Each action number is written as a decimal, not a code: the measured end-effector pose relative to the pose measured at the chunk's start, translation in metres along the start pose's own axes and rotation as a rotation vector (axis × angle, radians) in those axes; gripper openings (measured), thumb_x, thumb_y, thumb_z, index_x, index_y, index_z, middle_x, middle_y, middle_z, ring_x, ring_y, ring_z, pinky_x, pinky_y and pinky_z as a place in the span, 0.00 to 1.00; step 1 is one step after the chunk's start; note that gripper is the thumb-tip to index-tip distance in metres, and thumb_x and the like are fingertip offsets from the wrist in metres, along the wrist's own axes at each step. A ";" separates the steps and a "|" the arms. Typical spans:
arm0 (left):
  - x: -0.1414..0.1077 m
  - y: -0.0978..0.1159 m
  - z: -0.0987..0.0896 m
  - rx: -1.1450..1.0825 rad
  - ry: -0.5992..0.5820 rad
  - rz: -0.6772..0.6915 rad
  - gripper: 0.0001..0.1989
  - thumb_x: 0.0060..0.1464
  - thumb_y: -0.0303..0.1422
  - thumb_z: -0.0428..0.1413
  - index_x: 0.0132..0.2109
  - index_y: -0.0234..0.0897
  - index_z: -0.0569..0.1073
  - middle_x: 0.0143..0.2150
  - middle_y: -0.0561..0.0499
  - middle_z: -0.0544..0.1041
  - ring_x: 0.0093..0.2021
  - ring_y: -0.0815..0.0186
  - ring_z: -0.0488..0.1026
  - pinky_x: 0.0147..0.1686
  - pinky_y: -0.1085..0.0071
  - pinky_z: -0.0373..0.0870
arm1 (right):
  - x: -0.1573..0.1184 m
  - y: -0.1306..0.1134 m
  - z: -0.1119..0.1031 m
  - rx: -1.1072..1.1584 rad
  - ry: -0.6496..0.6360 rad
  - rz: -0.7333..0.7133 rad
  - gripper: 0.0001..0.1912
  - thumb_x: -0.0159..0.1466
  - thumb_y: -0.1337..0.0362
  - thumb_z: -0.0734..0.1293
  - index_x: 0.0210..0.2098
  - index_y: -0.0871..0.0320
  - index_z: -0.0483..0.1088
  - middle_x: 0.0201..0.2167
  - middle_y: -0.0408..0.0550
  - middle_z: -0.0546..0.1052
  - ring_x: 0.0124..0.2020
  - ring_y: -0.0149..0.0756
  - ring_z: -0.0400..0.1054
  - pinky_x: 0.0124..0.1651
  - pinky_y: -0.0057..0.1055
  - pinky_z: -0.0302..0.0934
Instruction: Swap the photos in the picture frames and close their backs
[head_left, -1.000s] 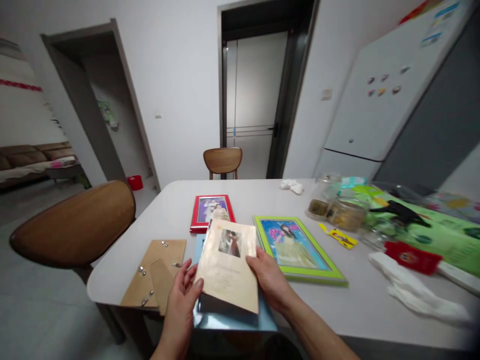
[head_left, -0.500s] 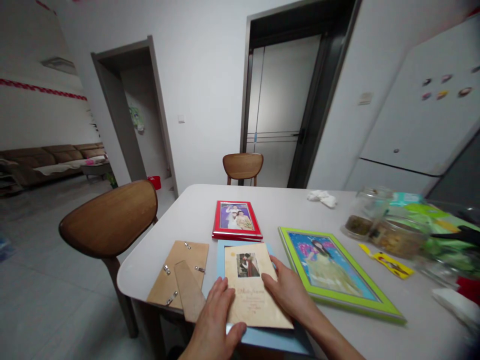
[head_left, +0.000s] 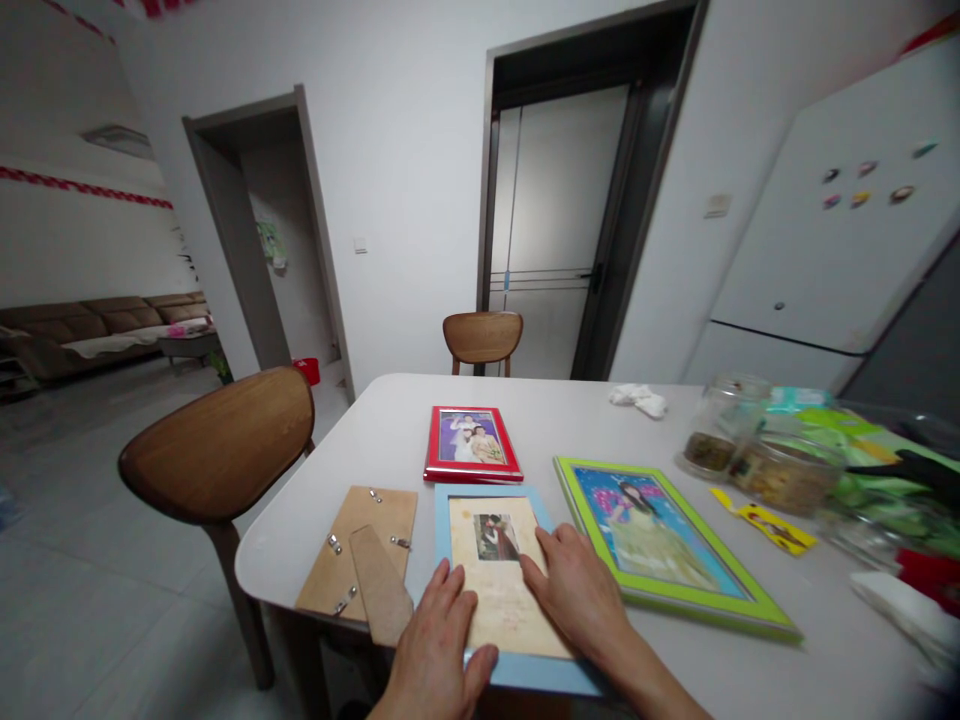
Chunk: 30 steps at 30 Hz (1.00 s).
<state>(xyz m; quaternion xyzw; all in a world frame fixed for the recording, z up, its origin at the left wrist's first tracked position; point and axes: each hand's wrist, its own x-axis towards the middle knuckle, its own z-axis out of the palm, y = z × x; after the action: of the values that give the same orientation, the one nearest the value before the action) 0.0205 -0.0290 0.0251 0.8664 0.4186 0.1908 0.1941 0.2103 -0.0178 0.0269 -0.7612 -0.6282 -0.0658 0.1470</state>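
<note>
From where I stand, both hands are down at the near side of a pale, round-cornered worktop (head_left: pixel 375 440). Between them lies a cream paper sheet with a small printed photograph (head_left: pixel 502 600), seemingly inside the opening of a light-blue rectangular frame (head_left: pixel 540 675). The left hand (head_left: pixel 446 640) lies spread over the sheet's near left side, its grip loose and closed on nothing. The right hand (head_left: pixel 581 590) rests across the far right side, thumb and fingers on top, its grip also slack.

As I judge it, the sheet is in place or nearly so, one edge perhaps wanting a nudge. The brown board with metal clips (head_left: pixel 346 565) is not on the blue frame; it lies just to the left, a tapered brown strut (head_left: pixel 381 590) over it. A glossy red frame (head_left: pixel 473 442) on the far side and a lime-green frame (head_left: pixel 675 545) on the right each show a picture and look complete.
</note>
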 end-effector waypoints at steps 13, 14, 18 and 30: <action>-0.002 -0.003 0.000 -0.074 0.026 -0.017 0.28 0.44 0.30 0.50 0.55 0.27 0.57 0.57 0.38 0.56 0.58 0.56 0.49 0.54 0.55 0.52 | -0.005 0.002 0.005 0.066 0.006 -0.023 0.15 0.55 0.59 0.56 0.35 0.57 0.70 0.44 0.53 0.65 0.43 0.43 0.58 0.43 0.36 0.51; -0.002 -0.002 -0.001 -0.065 0.022 -0.015 0.29 0.44 0.30 0.50 0.55 0.27 0.57 0.58 0.39 0.55 0.58 0.56 0.49 0.55 0.55 0.51 | -0.005 0.002 0.006 0.060 -0.001 -0.032 0.15 0.55 0.59 0.56 0.35 0.57 0.70 0.46 0.53 0.64 0.44 0.43 0.58 0.44 0.37 0.50; 0.000 0.007 -0.009 -0.023 -0.048 -0.065 0.27 0.45 0.31 0.50 0.54 0.27 0.59 0.58 0.39 0.55 0.58 0.56 0.48 0.55 0.57 0.50 | -0.005 -0.001 0.008 0.056 0.017 -0.014 0.19 0.56 0.61 0.55 0.43 0.61 0.66 0.49 0.56 0.63 0.46 0.44 0.57 0.47 0.38 0.49; 0.013 0.020 -0.016 0.132 -0.071 -0.059 0.17 0.48 0.33 0.48 0.46 0.34 0.68 0.53 0.45 0.64 0.56 0.54 0.53 0.54 0.56 0.49 | -0.008 -0.009 0.004 0.124 -0.100 -0.177 0.21 0.56 0.58 0.55 0.49 0.51 0.61 0.51 0.51 0.63 0.53 0.46 0.48 0.47 0.41 0.49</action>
<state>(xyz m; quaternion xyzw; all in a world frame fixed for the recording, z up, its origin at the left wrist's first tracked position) 0.0331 -0.0271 0.0505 0.8709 0.4485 0.1259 0.1567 0.1998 -0.0225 0.0216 -0.6945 -0.7024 -0.0017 0.1559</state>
